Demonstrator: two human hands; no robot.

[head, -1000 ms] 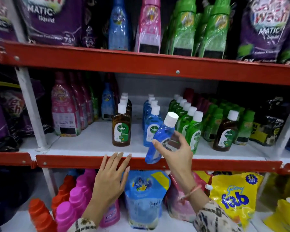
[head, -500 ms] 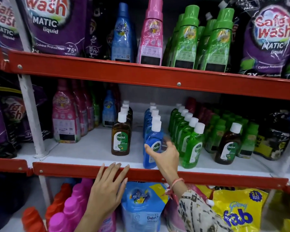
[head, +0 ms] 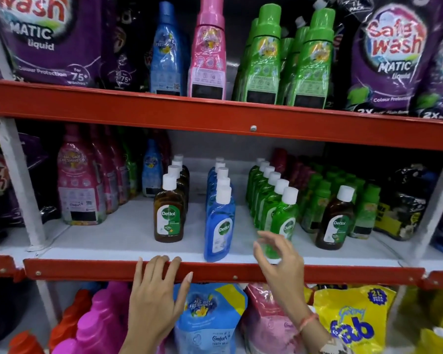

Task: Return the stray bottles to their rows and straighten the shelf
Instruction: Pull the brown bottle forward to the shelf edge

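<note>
Three rows of white-capped Dettol bottles stand on the middle shelf [head: 113, 241]: a brown row [head: 168, 215], a blue row [head: 219, 223] and a green row [head: 283, 221]. The front blue bottle stands upright at the shelf's front edge. One lone brown Dettol bottle [head: 334, 221] stands apart at the right, in front of darker green bottles. My right hand [head: 279, 261] hovers with fingers apart in front of the front green bottle, holding nothing. My left hand [head: 156, 297] lies flat with its fingertips on the red shelf rail [head: 317, 273].
Pink bottles [head: 78, 185] fill the middle shelf's left side and black pouches [head: 404, 203] its right. The top shelf holds purple pouches [head: 391, 54] and tall blue, pink and green bottles. Below are a blue pouch [head: 207, 318], a yellow pouch [head: 353, 320] and pink and orange bottles.
My right hand set the blue bottle upright at the front of the blue row, let go, and drew back to the right. The view tilted up slightly.
</note>
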